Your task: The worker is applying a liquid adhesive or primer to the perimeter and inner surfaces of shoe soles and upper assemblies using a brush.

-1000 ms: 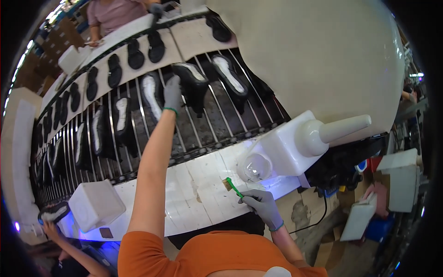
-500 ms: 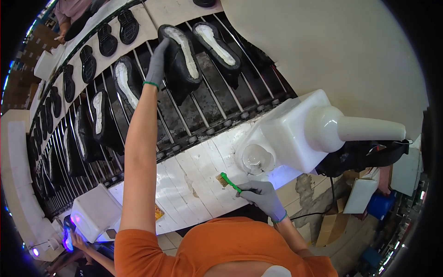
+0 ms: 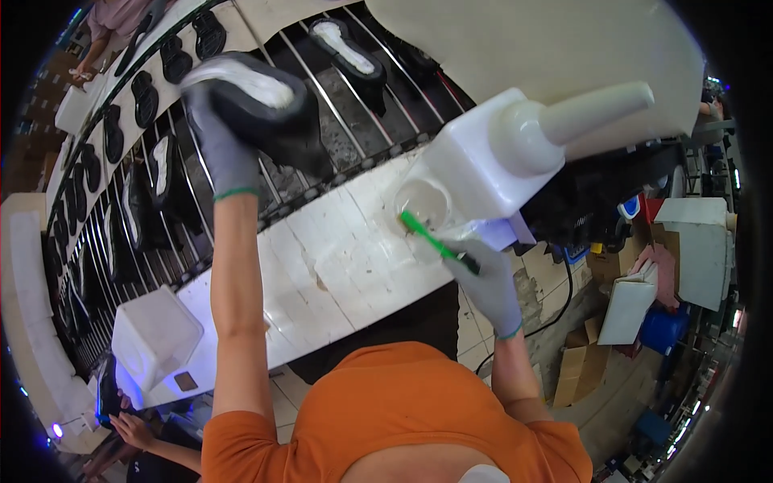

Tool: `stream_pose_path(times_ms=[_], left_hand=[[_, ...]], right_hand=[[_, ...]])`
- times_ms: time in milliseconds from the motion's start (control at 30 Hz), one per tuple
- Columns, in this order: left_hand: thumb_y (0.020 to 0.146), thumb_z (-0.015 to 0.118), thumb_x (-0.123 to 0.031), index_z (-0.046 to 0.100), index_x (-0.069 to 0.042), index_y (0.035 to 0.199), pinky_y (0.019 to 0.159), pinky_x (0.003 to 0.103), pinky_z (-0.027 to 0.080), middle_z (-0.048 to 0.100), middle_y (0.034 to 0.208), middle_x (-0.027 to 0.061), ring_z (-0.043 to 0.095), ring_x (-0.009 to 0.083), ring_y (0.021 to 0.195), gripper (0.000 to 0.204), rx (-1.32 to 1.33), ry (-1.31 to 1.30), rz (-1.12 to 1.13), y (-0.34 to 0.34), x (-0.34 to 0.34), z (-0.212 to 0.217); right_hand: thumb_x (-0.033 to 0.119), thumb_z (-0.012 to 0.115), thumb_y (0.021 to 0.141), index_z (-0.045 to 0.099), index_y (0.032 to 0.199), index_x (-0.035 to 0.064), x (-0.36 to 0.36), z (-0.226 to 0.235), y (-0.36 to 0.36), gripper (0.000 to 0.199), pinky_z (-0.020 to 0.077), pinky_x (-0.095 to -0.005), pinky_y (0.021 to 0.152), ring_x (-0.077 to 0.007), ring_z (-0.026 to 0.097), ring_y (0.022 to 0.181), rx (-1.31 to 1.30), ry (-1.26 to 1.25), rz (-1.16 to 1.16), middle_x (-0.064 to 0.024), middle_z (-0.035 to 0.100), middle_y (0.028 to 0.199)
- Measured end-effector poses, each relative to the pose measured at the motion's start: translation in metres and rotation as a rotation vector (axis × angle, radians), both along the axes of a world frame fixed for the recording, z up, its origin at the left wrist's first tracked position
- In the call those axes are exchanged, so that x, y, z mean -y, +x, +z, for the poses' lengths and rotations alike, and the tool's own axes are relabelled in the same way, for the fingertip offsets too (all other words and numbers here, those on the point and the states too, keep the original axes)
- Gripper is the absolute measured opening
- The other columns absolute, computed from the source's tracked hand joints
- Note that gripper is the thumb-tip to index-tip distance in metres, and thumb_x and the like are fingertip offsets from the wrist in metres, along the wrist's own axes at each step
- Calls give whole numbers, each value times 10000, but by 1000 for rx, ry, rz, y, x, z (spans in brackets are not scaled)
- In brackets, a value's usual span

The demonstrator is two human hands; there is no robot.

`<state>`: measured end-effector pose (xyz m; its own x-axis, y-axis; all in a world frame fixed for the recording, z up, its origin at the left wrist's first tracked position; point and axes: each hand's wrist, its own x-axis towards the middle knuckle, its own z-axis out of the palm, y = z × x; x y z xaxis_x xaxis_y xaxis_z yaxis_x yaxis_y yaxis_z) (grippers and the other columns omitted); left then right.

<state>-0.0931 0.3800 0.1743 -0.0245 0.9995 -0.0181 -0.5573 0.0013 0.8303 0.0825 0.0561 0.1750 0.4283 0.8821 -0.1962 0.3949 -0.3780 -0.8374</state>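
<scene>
My left hand (image 3: pixel 223 153), in a grey glove, is closed round a black shoe upper (image 3: pixel 270 121) with a white strip along its bottom; it is tilted above the conveyor rods and blurred by motion. In my gloved right hand (image 3: pixel 487 282) is a brush with a green handle (image 3: pixel 428 232). The brush head is at a clear round cup (image 3: pixel 431 200), and its bristles are hard to make out. Beside the cup stands a white plastic jug (image 3: pixel 487 157) with a long spout. Another upper (image 3: pixel 348 50) lies bottom up on the rods, right of the held one.
Black soles (image 3: pixel 145 98) line the conveyor's far ledge, and several uppers (image 3: pixel 137 209) lie along the rods at left. A white container (image 3: pixel 157 334) stands on the white worktop (image 3: pixel 322 294). Another person's hand (image 3: pixel 133 431) shows at lower left. Cardboard boxes (image 3: pixel 578 366) sit at right.
My left hand has lifted the shoe upper off the rods and brought it leftward and nearer, turning it. My right hand has moved the brush up and right, from above the worktop to the cup.
</scene>
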Motion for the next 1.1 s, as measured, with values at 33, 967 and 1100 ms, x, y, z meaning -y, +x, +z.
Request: stream_pose_path(times_ms=[33,967,1100], left_hand=[[880,594,-499,495,-76,1298,1047,373,392,536,1282,88,505,231,1188,603,171,-61,-12,-11,24,23],[899,623,-395,406,-106,1422,1097,368,324,469,1402,121,433,287,1294,636,-1693,602,-22,-141,322,-61],[922,561,-444,344,-105,1455,1098,388,333,446,1421,121,427,273,1302,668,-2373,878,181,-138,325,-82]], right_hand=[[98,661,832,680,1054,30,2,-2,3,233,470,-290,657,-168,606,711,-2,-2,-4,-104,659,870],[188,577,908,675,1070,-12,7,-42,10,275,323,-193,450,-36,484,544,-363,-43,-79,-52,678,792],[141,515,951,557,1232,-55,6,-45,4,346,253,-171,420,-27,384,484,-855,72,-34,-59,637,836]])
